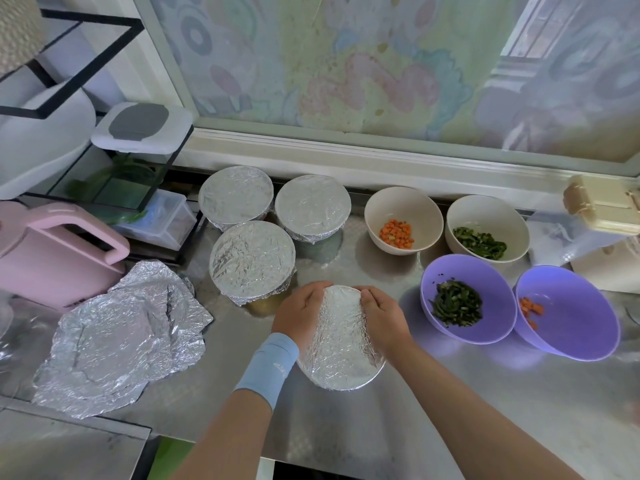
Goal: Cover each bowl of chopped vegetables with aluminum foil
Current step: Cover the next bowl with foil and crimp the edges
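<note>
A foil-covered bowl (341, 348) sits near the front of the steel counter. My left hand (299, 315) and my right hand (382, 317) curl over its far rim from either side, pressing the foil down. Three more foil-covered bowls stand behind it: one (252, 259) close by, one (235, 194) at the back left and one (312, 204) at the back. To the right, uncovered, are a cream bowl of carrot (403, 220), a cream bowl of greens (486, 228), a purple bowl of greens (467, 299) and a purple bowl of carrot (568, 313).
Crumpled loose foil sheets (121, 337) lie at the left front. A pink jug (52, 251) and a black wire rack (114, 168) with containers stand at the left. A cream box (606, 206) is at the right. The window sill (346, 157) runs behind.
</note>
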`<move>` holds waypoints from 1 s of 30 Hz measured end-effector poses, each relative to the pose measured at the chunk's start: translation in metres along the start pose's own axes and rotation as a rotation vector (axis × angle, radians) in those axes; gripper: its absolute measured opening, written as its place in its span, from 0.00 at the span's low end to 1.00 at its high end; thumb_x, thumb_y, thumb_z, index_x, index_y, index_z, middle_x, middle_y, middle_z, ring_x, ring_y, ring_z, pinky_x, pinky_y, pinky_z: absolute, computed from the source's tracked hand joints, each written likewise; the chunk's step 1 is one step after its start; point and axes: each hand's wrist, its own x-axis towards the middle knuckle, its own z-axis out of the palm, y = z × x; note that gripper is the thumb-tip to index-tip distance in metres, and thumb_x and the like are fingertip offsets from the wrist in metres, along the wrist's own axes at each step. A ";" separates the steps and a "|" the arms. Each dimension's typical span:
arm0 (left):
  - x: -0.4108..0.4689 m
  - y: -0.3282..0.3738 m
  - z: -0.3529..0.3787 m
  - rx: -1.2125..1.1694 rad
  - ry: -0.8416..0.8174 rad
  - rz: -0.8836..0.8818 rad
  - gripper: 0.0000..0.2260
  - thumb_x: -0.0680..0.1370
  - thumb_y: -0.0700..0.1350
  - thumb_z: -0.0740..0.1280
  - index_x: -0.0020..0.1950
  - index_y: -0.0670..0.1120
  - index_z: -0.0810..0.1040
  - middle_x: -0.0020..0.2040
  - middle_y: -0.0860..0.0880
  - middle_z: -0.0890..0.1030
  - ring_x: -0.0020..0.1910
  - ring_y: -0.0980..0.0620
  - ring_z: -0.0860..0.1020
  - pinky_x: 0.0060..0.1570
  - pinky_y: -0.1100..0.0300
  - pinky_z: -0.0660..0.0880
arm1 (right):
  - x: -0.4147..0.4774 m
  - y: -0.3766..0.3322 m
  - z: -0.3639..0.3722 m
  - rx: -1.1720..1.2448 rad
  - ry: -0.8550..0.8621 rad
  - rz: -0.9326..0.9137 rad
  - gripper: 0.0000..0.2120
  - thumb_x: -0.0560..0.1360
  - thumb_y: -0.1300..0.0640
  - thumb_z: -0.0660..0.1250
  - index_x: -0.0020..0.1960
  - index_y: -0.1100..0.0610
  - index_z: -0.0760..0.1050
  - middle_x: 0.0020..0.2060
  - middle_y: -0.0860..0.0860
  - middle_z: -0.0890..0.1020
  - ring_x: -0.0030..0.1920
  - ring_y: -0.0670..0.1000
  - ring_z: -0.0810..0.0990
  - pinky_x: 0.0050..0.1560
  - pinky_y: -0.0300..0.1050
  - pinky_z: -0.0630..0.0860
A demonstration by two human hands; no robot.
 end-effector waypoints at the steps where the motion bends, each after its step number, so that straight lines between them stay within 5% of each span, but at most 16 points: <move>1: 0.000 0.000 0.000 0.001 0.005 -0.003 0.14 0.83 0.47 0.56 0.55 0.58 0.81 0.54 0.59 0.82 0.56 0.56 0.78 0.59 0.58 0.73 | 0.001 0.000 0.001 0.002 0.003 0.001 0.14 0.81 0.53 0.58 0.46 0.39 0.80 0.45 0.38 0.83 0.51 0.44 0.79 0.55 0.44 0.74; 9: -0.001 -0.002 -0.001 -0.088 0.003 -0.054 0.14 0.82 0.49 0.56 0.57 0.59 0.81 0.57 0.61 0.81 0.58 0.57 0.77 0.65 0.52 0.72 | -0.003 -0.003 -0.002 -0.007 -0.022 0.007 0.13 0.81 0.53 0.58 0.54 0.43 0.80 0.50 0.40 0.82 0.56 0.46 0.78 0.56 0.41 0.71; 13: -0.029 -0.007 -0.001 -0.090 0.179 0.093 0.17 0.82 0.47 0.56 0.69 0.51 0.75 0.67 0.56 0.75 0.66 0.60 0.71 0.70 0.59 0.66 | -0.028 0.000 -0.007 -0.016 0.118 -0.033 0.17 0.82 0.53 0.56 0.69 0.46 0.71 0.64 0.41 0.75 0.65 0.44 0.71 0.64 0.38 0.64; 20: -0.076 -0.030 0.038 -0.119 0.378 0.132 0.25 0.79 0.48 0.53 0.76 0.47 0.63 0.73 0.57 0.65 0.70 0.65 0.62 0.68 0.74 0.55 | -0.062 0.024 0.010 0.105 0.123 -0.044 0.22 0.83 0.58 0.54 0.77 0.50 0.59 0.74 0.43 0.65 0.71 0.41 0.62 0.68 0.34 0.55; 25: -0.071 -0.029 0.046 -0.191 0.467 0.112 0.24 0.79 0.47 0.52 0.75 0.48 0.65 0.72 0.56 0.68 0.70 0.62 0.65 0.71 0.63 0.60 | -0.062 0.027 0.016 0.147 0.150 -0.055 0.22 0.83 0.60 0.54 0.76 0.50 0.61 0.72 0.45 0.67 0.69 0.42 0.64 0.67 0.36 0.57; 30: -0.077 -0.033 0.029 -0.153 0.374 0.133 0.25 0.79 0.48 0.52 0.77 0.50 0.63 0.74 0.57 0.64 0.73 0.61 0.61 0.72 0.62 0.57 | -0.061 0.021 0.004 0.042 0.071 -0.017 0.24 0.82 0.57 0.56 0.77 0.48 0.59 0.74 0.46 0.66 0.72 0.46 0.64 0.71 0.40 0.58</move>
